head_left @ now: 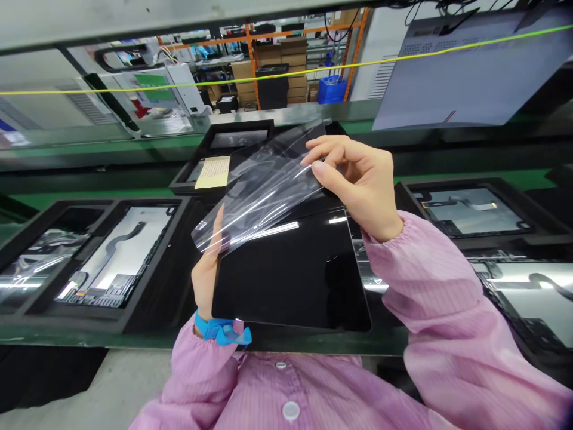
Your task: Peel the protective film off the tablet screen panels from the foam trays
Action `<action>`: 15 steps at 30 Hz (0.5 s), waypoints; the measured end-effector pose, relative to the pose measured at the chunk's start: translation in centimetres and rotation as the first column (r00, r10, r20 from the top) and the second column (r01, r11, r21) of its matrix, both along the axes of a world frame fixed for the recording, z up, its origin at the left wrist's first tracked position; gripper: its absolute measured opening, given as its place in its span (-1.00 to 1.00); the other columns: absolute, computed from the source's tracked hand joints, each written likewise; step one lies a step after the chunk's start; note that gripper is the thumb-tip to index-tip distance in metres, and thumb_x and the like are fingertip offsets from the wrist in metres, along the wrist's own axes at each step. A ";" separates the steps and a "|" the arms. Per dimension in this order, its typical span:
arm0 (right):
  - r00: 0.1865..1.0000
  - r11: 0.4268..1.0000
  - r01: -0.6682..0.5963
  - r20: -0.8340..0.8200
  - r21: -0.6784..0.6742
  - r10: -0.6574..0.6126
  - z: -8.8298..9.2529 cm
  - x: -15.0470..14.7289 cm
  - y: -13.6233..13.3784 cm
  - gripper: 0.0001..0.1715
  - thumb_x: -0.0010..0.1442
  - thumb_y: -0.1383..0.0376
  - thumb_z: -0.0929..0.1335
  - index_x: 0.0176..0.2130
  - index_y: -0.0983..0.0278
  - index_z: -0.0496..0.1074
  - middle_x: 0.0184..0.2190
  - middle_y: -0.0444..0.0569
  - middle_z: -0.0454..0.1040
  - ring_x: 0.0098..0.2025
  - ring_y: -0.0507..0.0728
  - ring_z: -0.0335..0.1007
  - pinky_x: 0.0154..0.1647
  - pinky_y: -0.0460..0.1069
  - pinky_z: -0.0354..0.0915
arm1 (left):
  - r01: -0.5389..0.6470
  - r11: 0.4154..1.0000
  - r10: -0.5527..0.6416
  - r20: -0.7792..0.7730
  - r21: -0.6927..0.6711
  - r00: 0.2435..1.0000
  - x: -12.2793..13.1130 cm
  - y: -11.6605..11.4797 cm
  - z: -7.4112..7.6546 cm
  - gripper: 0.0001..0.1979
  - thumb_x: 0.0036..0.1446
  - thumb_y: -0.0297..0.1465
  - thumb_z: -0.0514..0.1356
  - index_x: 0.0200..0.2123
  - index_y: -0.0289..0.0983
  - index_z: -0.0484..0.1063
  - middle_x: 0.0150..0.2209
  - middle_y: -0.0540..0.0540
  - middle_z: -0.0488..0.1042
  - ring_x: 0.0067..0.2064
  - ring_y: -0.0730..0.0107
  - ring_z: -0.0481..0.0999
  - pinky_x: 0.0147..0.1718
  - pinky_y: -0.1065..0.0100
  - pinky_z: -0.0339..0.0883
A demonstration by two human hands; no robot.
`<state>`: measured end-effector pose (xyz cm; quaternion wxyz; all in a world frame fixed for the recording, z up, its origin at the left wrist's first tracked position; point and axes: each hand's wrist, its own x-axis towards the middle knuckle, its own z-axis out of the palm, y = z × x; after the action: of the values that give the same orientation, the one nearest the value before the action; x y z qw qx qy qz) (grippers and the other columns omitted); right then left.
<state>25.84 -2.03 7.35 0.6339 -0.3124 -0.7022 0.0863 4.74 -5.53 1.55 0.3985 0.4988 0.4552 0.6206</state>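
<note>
Head view: two pink sleeves [441, 298] reach forward from the near edge of the bench. A blue band [221, 331] circles the left wrist, its loose end just beside the lower edge of a black screen [277, 286]. Risk: the loose end may catch or rub that edge if the wrist turns.

The screen lies between the hands, glossy face up. The left hand [206, 278] holds its left edge, one finger extended upward beneath the clear film; fingers under the screen are hidden, so their spread cannot be told. Risk: with no visible support at its right edge, the screen may tip if this hold loosens.

The right hand [358, 179] pinches the film [268, 203] between thumb and fingertips above the screen's far edge. Whether the film touches the glass cannot be told. Risk: a slipped pinch may let the creased sheet fold; a lowered fingertip may smudge the glass.

Open trays stand left [152, 266] and right [496, 241]; a sleeve swung wide may brush the right one. Beyond the film, a yellow card [212, 173] rests on another tray [242, 126].
</note>
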 end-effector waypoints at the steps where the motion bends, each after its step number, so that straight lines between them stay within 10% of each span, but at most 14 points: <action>1: 1.000 1.000 -0.013 -0.022 -0.003 0.013 -0.1 0.1 0.0 -0.69 0.21 0.30 0.36 -0.53 0.25 0.25 -0.39 -0.11 0.49 -0.06 0.14 0.44 0.09 0.12 0.35 | 0.004 1.000 -0.004 -0.027 -0.005 1.000 -0.1 -0.1 0.1 -0.55 0.11 -0.49 0.23 0.08 -0.05 0.42 0.15 0.28 0.38 0.35 0.26 0.03 0.34 0.38 -0.22; 15: 0.978 0.995 -0.097 -0.185 0.006 0.097 -1.3 0.3 1.1 -0.72 0.14 0.40 0.42 -0.54 0.29 0.31 -0.52 -0.15 0.48 -0.28 0.11 0.53 0.19 0.21 0.31 | 0.226 0.966 -0.159 0.397 -0.128 0.904 1.6 -1.3 2.9 -0.62 0.37 -0.29 -0.08 0.18 -0.10 0.29 0.23 0.16 0.28 0.34 0.41 0.04 0.32 0.34 -0.10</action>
<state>26.11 -0.98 6.10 0.6909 -0.2695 -0.6546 0.1468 6.34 -6.83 4.42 0.5806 0.3744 0.3684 0.6221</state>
